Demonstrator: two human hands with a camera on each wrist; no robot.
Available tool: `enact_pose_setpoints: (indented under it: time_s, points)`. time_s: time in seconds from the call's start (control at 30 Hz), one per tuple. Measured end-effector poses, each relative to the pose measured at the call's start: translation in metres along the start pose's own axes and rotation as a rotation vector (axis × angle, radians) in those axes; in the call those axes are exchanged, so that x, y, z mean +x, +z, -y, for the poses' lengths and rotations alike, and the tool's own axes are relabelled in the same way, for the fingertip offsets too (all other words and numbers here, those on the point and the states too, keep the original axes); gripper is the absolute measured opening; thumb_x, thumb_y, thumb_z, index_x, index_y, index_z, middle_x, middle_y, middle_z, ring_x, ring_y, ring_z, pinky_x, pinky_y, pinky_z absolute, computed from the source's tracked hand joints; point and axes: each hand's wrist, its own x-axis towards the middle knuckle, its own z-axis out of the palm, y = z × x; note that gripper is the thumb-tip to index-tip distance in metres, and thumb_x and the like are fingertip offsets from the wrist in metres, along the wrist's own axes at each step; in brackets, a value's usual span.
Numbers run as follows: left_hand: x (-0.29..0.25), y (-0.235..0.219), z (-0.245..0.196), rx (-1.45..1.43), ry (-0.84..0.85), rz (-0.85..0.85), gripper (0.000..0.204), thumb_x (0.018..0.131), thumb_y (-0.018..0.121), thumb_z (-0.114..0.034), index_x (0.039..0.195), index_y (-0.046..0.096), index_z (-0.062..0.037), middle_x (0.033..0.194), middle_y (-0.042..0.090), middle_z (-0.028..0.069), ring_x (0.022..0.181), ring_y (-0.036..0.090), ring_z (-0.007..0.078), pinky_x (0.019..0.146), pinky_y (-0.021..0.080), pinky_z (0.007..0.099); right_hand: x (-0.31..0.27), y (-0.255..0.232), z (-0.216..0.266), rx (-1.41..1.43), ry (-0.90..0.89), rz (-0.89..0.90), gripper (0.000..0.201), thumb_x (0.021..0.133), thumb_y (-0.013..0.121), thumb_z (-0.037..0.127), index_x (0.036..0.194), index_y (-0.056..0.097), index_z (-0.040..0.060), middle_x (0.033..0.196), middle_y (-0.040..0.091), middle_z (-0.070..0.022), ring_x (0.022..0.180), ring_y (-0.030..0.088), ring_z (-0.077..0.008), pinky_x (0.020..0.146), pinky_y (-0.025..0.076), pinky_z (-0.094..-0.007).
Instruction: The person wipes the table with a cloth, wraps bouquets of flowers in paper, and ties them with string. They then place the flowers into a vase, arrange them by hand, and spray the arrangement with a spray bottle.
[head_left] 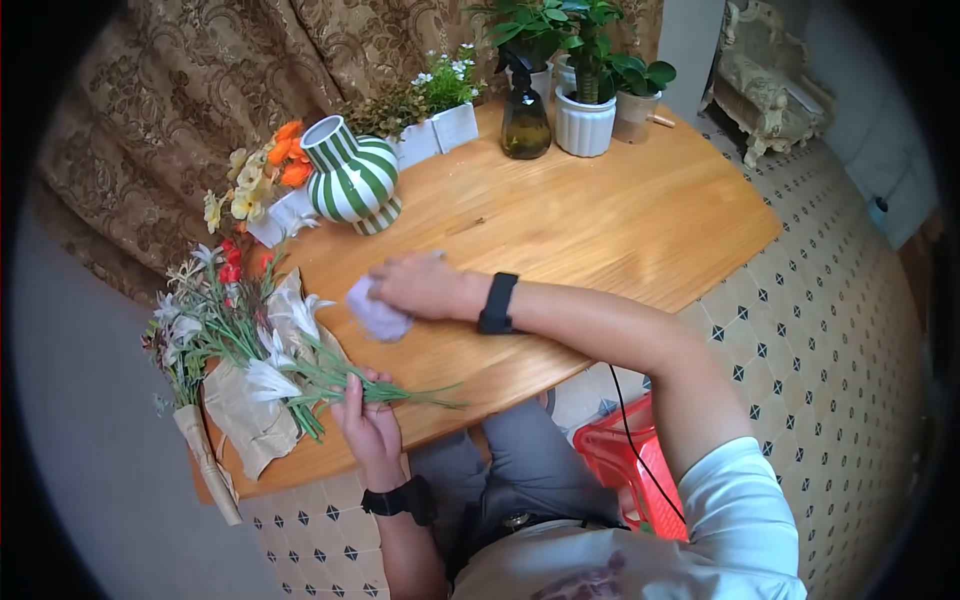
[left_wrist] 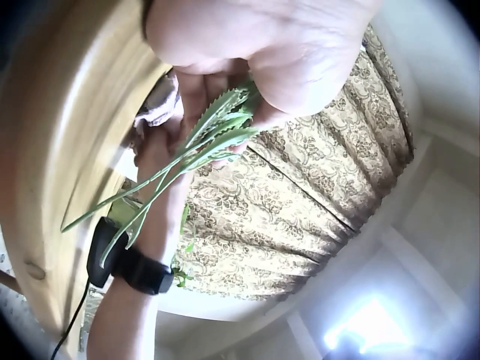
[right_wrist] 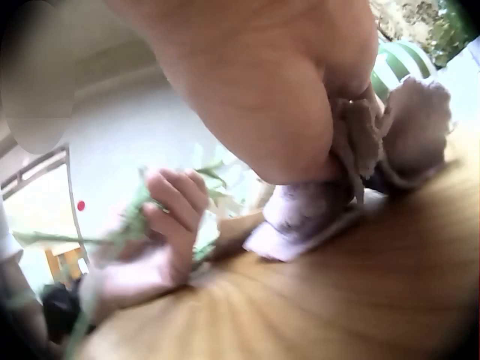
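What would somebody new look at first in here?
Probably the green-and-white striped vase on the wooden table's far side, with orange flowers beside it. Then the right hand holding a purple cloth on the table, and the left hand holding green stems.

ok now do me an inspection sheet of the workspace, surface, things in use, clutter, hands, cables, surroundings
Surface: wooden table, visible grain and one small dark mark
Things in use: purple cloth, bunched on the table; green flower stems
Clutter: brown paper under flowers, striped vase, spray bottle, potted plants
Left hand: holds the stems
Right hand: grips the cloth, blurred in the head view
Cables: one black cable, hanging past the table's near edge
Surroundings: patterned curtain, tiled floor, armchair
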Motion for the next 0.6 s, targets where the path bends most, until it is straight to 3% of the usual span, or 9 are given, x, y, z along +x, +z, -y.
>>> enact_pose_setpoints:
  time_s: [0.17, 0.3, 0.37, 0.43, 0.57, 0.6]
  points:
    - [-0.001, 0.004, 0.0, 0.026, 0.006, 0.022, 0.018, 0.1, 0.056, -0.009, 0.116, 0.051, -0.0029, 0.092, 0.06, 0.0095, 0.086, 0.061, 0.0175, 0.079, 0.055, 0.0377, -0.03, -0.026, -0.097, -0.164, 0.379, -0.033, 0.016, 0.086, 0.058, 0.014, 0.096, 0.069, 0.0092, 0.105, 0.065, -0.0118, 0.101, 0.064, -0.0305, 0.083, 0.054, -0.0424]
    - [-0.002, 0.014, -0.001, 0.058, -0.016, 0.014, 0.018, 0.099, 0.056, -0.008, 0.116, 0.05, -0.0022, 0.091, 0.059, 0.0102, 0.084, 0.061, 0.0192, 0.077, 0.055, 0.0388, -0.014, -0.022, -0.143, -0.346, 0.34, -0.032, 0.014, 0.085, 0.059, 0.015, 0.09, 0.07, 0.0075, 0.106, 0.064, -0.0119, 0.11, 0.06, -0.0286, 0.091, 0.051, -0.0421]
    - [-0.002, 0.013, 0.0, 0.065, -0.019, -0.006, 0.019, 0.099, 0.056, -0.008, 0.116, 0.05, -0.0021, 0.091, 0.059, 0.0102, 0.084, 0.061, 0.0193, 0.077, 0.055, 0.0387, -0.005, -0.012, -0.162, -0.37, 0.352, -0.081, 0.013, 0.085, 0.06, 0.014, 0.086, 0.07, 0.0074, 0.102, 0.066, -0.0124, 0.104, 0.064, -0.0292, 0.087, 0.053, -0.0423]
    - [-0.002, 0.012, 0.001, 0.064, -0.026, -0.021, 0.019, 0.099, 0.056, -0.008, 0.116, 0.05, -0.0019, 0.091, 0.059, 0.0102, 0.084, 0.061, 0.0194, 0.077, 0.055, 0.0387, -0.002, -0.011, -0.174, -0.231, 0.489, -0.034, 0.013, 0.085, 0.059, 0.012, 0.084, 0.07, 0.0055, 0.098, 0.068, -0.0142, 0.097, 0.068, -0.031, 0.082, 0.055, -0.0432]
    - [-0.003, 0.008, 0.001, 0.081, -0.029, 0.055, 0.021, 0.1, 0.057, -0.011, 0.118, 0.052, -0.0015, 0.093, 0.06, 0.0089, 0.085, 0.06, 0.0175, 0.077, 0.054, 0.0362, -0.035, -0.032, -0.175, -0.231, 0.498, 0.033, 0.014, 0.084, 0.059, 0.008, 0.085, 0.07, 0.0004, 0.099, 0.07, -0.0195, 0.093, 0.069, -0.0361, 0.08, 0.055, -0.0449]
    - [-0.003, 0.009, 0.001, 0.092, -0.026, 0.055, 0.023, 0.1, 0.058, -0.014, 0.119, 0.054, -0.0014, 0.093, 0.061, 0.008, 0.086, 0.06, 0.0159, 0.077, 0.052, 0.0345, -0.054, -0.047, -0.172, -0.242, 0.532, 0.101, 0.016, 0.083, 0.06, 0.007, 0.093, 0.069, -0.0002, 0.1, 0.069, -0.0198, 0.096, 0.068, -0.0373, 0.084, 0.055, -0.0448]
